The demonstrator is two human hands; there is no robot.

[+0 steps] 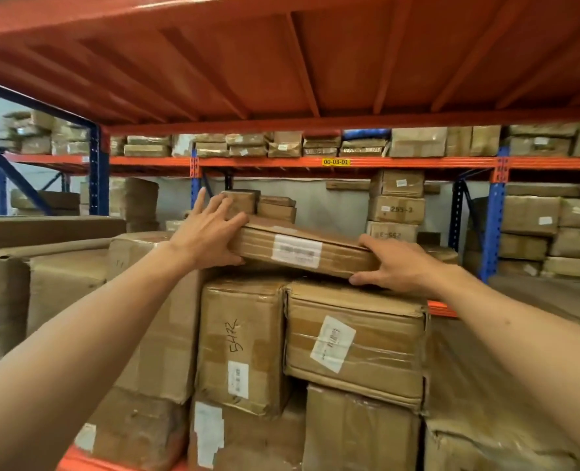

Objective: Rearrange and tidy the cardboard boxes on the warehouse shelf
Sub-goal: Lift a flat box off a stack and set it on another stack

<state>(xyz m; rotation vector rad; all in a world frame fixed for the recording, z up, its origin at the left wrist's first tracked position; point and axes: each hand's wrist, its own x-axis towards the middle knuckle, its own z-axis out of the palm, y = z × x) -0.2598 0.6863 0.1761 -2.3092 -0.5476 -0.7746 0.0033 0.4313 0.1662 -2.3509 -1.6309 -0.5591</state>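
A flat cardboard box [336,254] with a white label lies tilted on top of the stack at the centre of the shelf. My left hand [210,232] grips its left end, fingers spread over the top and thumb under the edge. My right hand [394,263] holds its right front corner, thumb below and fingers on top. Beneath it stand a taped box marked "5472" [244,341] and a labelled box [356,338] lying at a slant. More boxes sit under those.
An orange shelf deck [281,62] hangs low overhead. Tall boxes [54,283] fill the left side. Small boxes [258,203] stand behind the stack. A blue upright [492,215] and further racks of boxes [397,198] lie beyond. A brown surface [478,362] stretches at right.
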